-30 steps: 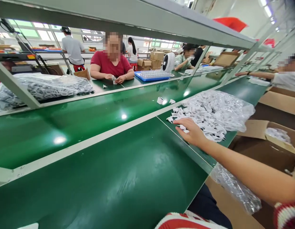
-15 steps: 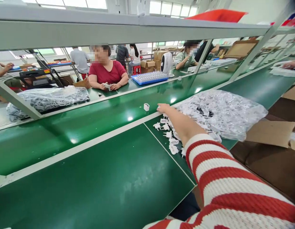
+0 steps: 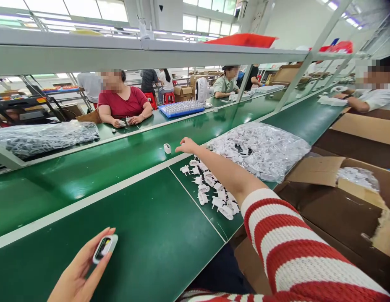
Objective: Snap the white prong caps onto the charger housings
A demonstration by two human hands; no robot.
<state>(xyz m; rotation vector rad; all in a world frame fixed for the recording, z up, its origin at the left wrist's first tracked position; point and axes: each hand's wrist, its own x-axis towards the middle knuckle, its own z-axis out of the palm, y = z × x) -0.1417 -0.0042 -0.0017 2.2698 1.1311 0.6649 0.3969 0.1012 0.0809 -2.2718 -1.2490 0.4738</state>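
My left hand [image 3: 84, 268] is above the green bench at the lower left, fingers and thumb closed around a white oval plastic housing [image 3: 106, 248]. Its hollow side faces me, dark inside with a small yellow spot. At the end of my outstretched arm, my right hand [image 3: 187, 146] hovers over the near edge of the green belt, fingers slightly apart with nothing visible in them. Just left of its fingertips, a small white housing [image 3: 167, 148] stands on the belt, apart from the hand. Loose white plug parts with pins [image 3: 203, 188] lie below my right forearm.
A clear plastic bag of white parts [image 3: 264, 147] lies right of my forearm. Open cardboard boxes [image 3: 320, 170] stand at the right. Across the belt sit a person in a red top [image 3: 124, 102], a blue tray of pins [image 3: 182, 108] and a white fan [image 3: 201, 90]. A shelf beam [image 3: 144, 56] crosses overhead.
The view has turned right and slightly up. My left hand with the white housing has come into view. My right hand has moved closer to the housing on the belt.
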